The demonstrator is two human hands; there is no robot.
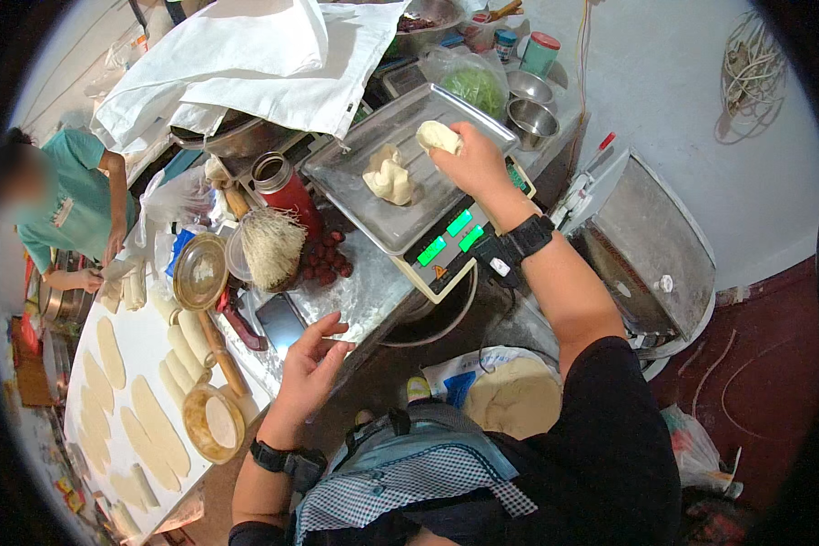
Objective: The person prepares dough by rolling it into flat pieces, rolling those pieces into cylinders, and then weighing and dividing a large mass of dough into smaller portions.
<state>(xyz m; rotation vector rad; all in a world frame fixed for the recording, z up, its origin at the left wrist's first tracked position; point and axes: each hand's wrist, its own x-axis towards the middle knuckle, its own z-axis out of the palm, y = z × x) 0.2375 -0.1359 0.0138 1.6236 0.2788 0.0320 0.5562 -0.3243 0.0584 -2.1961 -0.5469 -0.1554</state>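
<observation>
My right hand grips a pale dough piece above the metal tray of a digital scale with lit green displays. Another lump of dough lies on the tray, left of that hand. My left hand is raised with its fingers apart and holds nothing; it is near the floured table edge, close to a smartphone. Flattened dough strips and rolled dough pieces lie on a white board, beside a wooden rolling pin and a bowl.
A red flask, a whisk-like brush and red dates stand or lie left of the scale. White cloth covers things behind. Below is an open flour sack. A person in teal handles dough at the far left.
</observation>
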